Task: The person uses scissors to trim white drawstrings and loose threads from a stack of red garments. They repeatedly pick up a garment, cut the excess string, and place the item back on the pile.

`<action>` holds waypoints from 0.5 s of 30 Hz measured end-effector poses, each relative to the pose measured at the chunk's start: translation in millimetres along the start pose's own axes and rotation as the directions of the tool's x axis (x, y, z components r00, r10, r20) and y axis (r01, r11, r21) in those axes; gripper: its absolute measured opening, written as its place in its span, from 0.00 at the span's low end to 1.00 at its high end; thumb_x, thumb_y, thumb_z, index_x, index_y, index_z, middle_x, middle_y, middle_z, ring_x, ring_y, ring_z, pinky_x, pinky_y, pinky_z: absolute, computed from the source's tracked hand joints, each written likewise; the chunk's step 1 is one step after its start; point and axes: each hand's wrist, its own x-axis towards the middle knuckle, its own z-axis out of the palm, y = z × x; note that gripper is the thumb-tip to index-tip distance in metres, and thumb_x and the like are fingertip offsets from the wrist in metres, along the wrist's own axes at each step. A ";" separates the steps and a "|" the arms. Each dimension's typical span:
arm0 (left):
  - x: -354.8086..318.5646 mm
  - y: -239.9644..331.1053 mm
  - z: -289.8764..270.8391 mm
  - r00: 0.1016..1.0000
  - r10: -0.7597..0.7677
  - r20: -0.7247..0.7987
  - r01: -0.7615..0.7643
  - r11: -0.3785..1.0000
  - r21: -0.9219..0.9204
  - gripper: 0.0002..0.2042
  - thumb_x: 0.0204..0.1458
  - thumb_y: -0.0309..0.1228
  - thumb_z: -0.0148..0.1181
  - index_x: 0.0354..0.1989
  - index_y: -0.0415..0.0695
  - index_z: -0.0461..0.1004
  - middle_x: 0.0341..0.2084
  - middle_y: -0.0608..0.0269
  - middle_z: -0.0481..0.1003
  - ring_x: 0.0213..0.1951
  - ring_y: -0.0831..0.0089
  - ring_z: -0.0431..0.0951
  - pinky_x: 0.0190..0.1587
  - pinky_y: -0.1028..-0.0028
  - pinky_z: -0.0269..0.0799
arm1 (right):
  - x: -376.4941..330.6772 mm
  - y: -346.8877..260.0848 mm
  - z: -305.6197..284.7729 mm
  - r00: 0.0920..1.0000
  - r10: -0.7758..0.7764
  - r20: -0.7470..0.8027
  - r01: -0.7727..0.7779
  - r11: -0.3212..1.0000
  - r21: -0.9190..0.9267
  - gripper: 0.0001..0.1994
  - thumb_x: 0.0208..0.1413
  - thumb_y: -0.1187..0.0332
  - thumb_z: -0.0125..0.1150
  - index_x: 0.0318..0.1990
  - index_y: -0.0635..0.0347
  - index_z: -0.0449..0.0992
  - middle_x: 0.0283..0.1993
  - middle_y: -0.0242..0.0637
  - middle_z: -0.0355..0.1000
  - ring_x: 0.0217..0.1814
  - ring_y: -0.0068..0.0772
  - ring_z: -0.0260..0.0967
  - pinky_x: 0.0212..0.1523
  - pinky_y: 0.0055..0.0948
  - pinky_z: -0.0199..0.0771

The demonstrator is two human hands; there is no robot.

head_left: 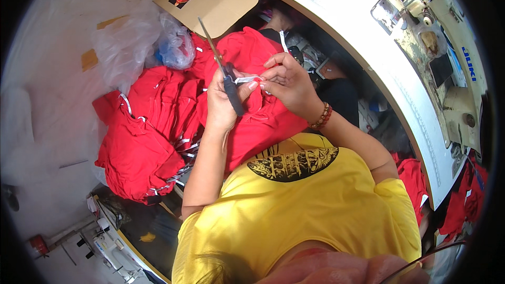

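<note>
My left hand (218, 109) is closed around the dark handle of a pair of scissors (230, 88), whose thin blades point up and to the left. My right hand (290, 87), with a bead bracelet on its wrist, pinches a narrow white strip (247, 79) attached to a red garment (263, 126). The garment lies in my lap, under both hands. The two hands nearly touch at the strip.
A heap of red garments (139, 142) with white strips lies to my left. Behind it are clear plastic bags (131, 42) and a cardboard sheet (218, 0). A curved white table (363, 42) carrying a sewing machine (447, 58) stands at the right. Another machine (110, 247) is at lower left.
</note>
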 end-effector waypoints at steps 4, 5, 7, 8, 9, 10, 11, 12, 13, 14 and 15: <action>-3.0 -0.7 -1.9 1.000 -0.025 -0.015 0.025 1.000 0.010 0.14 0.42 0.14 0.63 0.32 0.42 0.65 0.30 0.57 0.75 0.34 0.72 0.76 0.39 0.76 0.72 | -6.6 -19.1 -2.8 0.988 0.144 0.059 -0.143 0.989 -0.028 0.16 0.51 0.83 0.57 0.46 0.62 0.62 0.37 0.32 0.71 0.41 0.18 0.71 0.43 0.17 0.71; -5.7 1.0 -2.7 1.000 -0.026 -0.013 0.026 0.999 0.027 0.14 0.42 0.13 0.63 0.32 0.42 0.65 0.29 0.58 0.75 0.34 0.73 0.77 0.38 0.77 0.73 | -8.6 -18.2 -8.1 0.995 0.104 0.007 -0.104 0.995 0.010 0.15 0.51 0.81 0.58 0.45 0.62 0.64 0.37 0.32 0.72 0.40 0.18 0.71 0.42 0.18 0.72; -15.2 1.2 -7.7 0.999 0.007 -0.051 -0.002 0.995 0.096 0.16 0.41 0.13 0.64 0.34 0.42 0.64 0.30 0.57 0.75 0.34 0.73 0.77 0.38 0.77 0.72 | -14.5 -13.2 -27.6 0.995 0.024 -0.098 -0.017 0.997 0.076 0.11 0.51 0.78 0.61 0.41 0.63 0.67 0.35 0.33 0.72 0.40 0.19 0.71 0.40 0.19 0.72; -18.5 -0.4 -10.4 0.999 0.001 -0.041 0.003 0.995 0.100 0.16 0.41 0.13 0.64 0.34 0.42 0.64 0.29 0.57 0.76 0.34 0.72 0.77 0.38 0.76 0.72 | -16.9 0.7 -42.8 0.974 -0.018 -0.228 0.021 1.000 0.014 0.09 0.53 0.75 0.60 0.40 0.62 0.68 0.35 0.32 0.72 0.38 0.17 0.70 0.39 0.18 0.71; -21.1 -1.4 -11.1 0.999 -0.006 -0.031 0.009 0.995 0.103 0.16 0.42 0.13 0.63 0.34 0.42 0.63 0.29 0.56 0.76 0.34 0.72 0.77 0.38 0.75 0.72 | -19.7 9.7 -61.3 0.954 0.039 -0.297 -0.048 0.999 -0.023 0.08 0.55 0.71 0.60 0.38 0.62 0.69 0.35 0.31 0.71 0.36 0.17 0.68 0.39 0.17 0.69; -22.9 -1.4 -9.6 1.000 0.007 -0.018 -0.006 0.998 0.063 0.17 0.41 0.13 0.64 0.34 0.42 0.63 0.29 0.55 0.76 0.34 0.71 0.77 0.39 0.74 0.72 | -20.0 17.8 -66.8 0.926 0.123 -0.356 -0.142 0.990 -0.026 0.08 0.55 0.69 0.60 0.38 0.63 0.70 0.35 0.30 0.71 0.35 0.17 0.67 0.38 0.17 0.68; -23.2 -3.3 -8.7 1.000 0.015 -0.002 -0.015 0.998 0.067 0.17 0.41 0.13 0.64 0.34 0.42 0.63 0.29 0.55 0.76 0.34 0.70 0.76 0.40 0.73 0.72 | -21.6 24.7 -70.9 0.888 0.205 -0.412 -0.235 0.972 -0.022 0.09 0.55 0.67 0.60 0.38 0.63 0.71 0.35 0.30 0.71 0.34 0.17 0.66 0.38 0.17 0.67; -23.4 -6.1 -8.5 1.000 0.024 0.013 -0.024 0.997 0.069 0.17 0.41 0.13 0.63 0.34 0.42 0.63 0.29 0.55 0.75 0.34 0.70 0.76 0.41 0.73 0.71 | -23.1 30.6 -74.0 0.868 0.278 -0.412 -0.305 0.952 0.000 0.10 0.55 0.66 0.61 0.38 0.64 0.72 0.35 0.30 0.71 0.34 0.17 0.66 0.37 0.17 0.67; -23.0 -6.8 -8.0 0.999 0.035 0.024 -0.037 0.996 0.076 0.17 0.41 0.12 0.63 0.34 0.43 0.63 0.29 0.56 0.75 0.34 0.69 0.76 0.42 0.73 0.71 | -18.0 25.5 -68.0 0.845 0.349 -0.405 -0.371 0.928 0.025 0.11 0.54 0.66 0.61 0.37 0.64 0.72 0.34 0.31 0.72 0.34 0.17 0.66 0.37 0.17 0.67; -22.4 -6.2 -6.0 0.999 0.030 0.033 -0.032 0.997 0.071 0.17 0.41 0.12 0.62 0.34 0.42 0.63 0.29 0.56 0.75 0.35 0.68 0.76 0.41 0.73 0.71 | -13.8 23.0 -63.5 0.818 0.418 -0.395 -0.436 0.899 0.048 0.11 0.54 0.65 0.62 0.37 0.65 0.73 0.34 0.31 0.72 0.34 0.17 0.66 0.37 0.17 0.67; -23.2 -5.2 -5.3 0.999 0.031 0.035 -0.034 0.994 0.103 0.17 0.41 0.12 0.63 0.34 0.42 0.62 0.29 0.55 0.75 0.35 0.68 0.76 0.41 0.73 0.71 | -11.5 33.1 -63.3 0.863 0.373 -0.342 -0.388 0.921 0.026 0.11 0.54 0.66 0.62 0.37 0.65 0.73 0.33 0.30 0.72 0.34 0.17 0.66 0.37 0.18 0.67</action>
